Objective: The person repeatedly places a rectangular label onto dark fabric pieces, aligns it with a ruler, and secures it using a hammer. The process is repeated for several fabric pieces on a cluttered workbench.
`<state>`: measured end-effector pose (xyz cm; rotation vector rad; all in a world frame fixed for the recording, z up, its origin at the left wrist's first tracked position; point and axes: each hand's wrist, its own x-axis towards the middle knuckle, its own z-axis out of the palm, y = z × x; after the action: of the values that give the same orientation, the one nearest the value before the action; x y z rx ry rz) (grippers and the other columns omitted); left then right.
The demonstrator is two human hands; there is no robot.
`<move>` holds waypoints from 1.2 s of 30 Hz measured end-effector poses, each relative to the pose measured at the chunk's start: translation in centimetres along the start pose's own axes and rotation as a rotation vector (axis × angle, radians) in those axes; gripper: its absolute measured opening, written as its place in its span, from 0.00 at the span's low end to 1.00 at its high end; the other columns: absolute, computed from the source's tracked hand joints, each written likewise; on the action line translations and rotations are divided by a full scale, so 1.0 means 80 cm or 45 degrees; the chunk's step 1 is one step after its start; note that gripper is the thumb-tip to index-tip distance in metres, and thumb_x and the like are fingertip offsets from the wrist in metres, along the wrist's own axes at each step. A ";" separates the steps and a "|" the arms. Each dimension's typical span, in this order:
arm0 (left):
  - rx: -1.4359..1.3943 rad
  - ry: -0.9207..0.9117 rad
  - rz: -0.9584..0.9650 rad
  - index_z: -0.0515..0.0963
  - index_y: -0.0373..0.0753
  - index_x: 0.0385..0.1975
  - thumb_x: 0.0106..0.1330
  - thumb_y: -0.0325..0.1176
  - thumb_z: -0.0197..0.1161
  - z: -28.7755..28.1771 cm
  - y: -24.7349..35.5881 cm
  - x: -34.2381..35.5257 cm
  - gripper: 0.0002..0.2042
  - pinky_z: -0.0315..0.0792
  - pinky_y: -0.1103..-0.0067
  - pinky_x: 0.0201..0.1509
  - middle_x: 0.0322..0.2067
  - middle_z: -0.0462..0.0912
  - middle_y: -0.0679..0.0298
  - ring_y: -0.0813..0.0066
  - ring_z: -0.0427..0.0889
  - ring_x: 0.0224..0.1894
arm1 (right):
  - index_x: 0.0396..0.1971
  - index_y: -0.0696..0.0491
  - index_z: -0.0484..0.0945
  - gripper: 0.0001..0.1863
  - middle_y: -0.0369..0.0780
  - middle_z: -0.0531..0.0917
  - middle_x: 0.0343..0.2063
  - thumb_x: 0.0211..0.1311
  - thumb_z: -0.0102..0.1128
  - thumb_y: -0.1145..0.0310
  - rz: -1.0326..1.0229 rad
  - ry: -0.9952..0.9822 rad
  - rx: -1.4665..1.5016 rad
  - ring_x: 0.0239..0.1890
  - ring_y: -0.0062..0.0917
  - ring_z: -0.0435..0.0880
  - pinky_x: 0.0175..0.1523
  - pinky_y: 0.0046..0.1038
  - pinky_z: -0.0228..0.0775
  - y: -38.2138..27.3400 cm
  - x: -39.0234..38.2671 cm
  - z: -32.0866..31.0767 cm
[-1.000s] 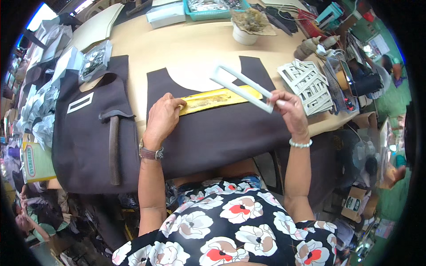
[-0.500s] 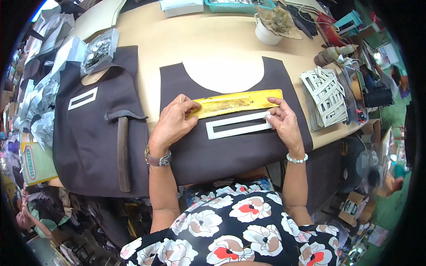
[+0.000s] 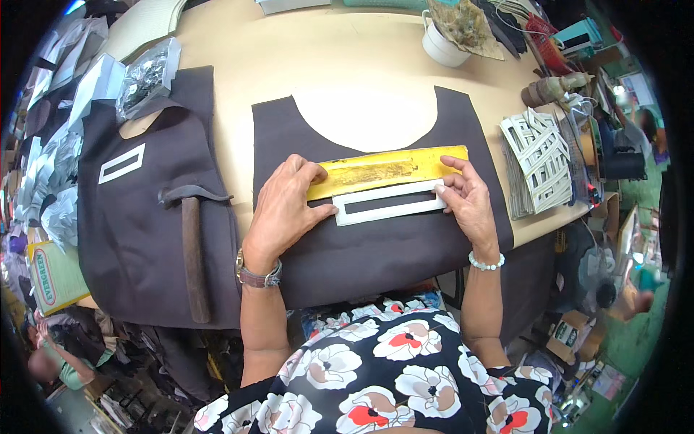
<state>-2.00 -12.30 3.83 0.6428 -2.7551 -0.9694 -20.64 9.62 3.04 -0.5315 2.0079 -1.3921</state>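
Two hands work just beyond the black floral shirt (image 3: 405,390) at the bottom of my view, spread apart at opposite ends of the same pieces. I see the left hand (image 3: 285,210) with its fingertips on the near end of a long yellow strip with a brown-stained face (image 3: 387,168), seemingly to stop it sliding, while its thumb touches the left end of a flat white rectangular frame with an open slot (image 3: 390,213). At the other end, the right hand (image 3: 471,206) appears to pinch the frame between thumb and finger, another finger reaching onto the strip. I cannot tell how hard either presses.

The frame lies on a dark brown sheet panel with a scooped neckline (image 3: 361,257), right along the strip's lower edge; I take that straight edge as a guide keeping it level. To the left, a wooden-handled hammer with a curved dark head (image 3: 194,260) rests on a second dark brown panel (image 3: 155,217), probably within easy reach, below another white slotted frame (image 3: 121,173).

Farther right, I make out a loose stack of pale slotted frames (image 3: 538,166), likely kept beside the right hand for picking. Farthest off is a white round pot (image 3: 442,47), brown paper over its top.
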 end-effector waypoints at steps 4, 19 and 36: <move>0.029 0.003 0.001 0.75 0.34 0.37 0.42 0.31 0.74 0.001 0.002 -0.001 0.21 0.72 0.72 0.44 0.35 0.75 0.59 0.62 0.76 0.39 | 0.55 0.61 0.67 0.24 0.32 0.79 0.26 0.58 0.58 0.78 0.015 -0.005 -0.022 0.25 0.08 0.72 0.28 0.12 0.65 -0.004 0.000 0.000; 0.016 -0.011 -0.018 0.73 0.35 0.36 0.42 0.29 0.74 0.004 0.009 0.001 0.20 0.70 0.70 0.44 0.33 0.73 0.59 0.61 0.75 0.40 | 0.48 0.64 0.73 0.21 0.36 0.80 0.24 0.52 0.62 0.79 -0.067 0.388 -0.192 0.24 0.13 0.74 0.32 0.18 0.69 0.013 -0.031 0.012; -0.020 -0.010 -0.008 0.73 0.35 0.35 0.42 0.28 0.74 0.004 0.008 0.000 0.20 0.70 0.70 0.44 0.34 0.73 0.59 0.60 0.75 0.40 | 0.47 0.64 0.72 0.22 0.40 0.83 0.22 0.49 0.66 0.78 -0.102 0.426 -0.234 0.23 0.16 0.79 0.31 0.19 0.70 0.014 -0.027 0.009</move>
<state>-2.34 -11.69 3.99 0.6465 -2.7509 -0.9965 -18.55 10.90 2.37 -0.4876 2.4231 -1.4272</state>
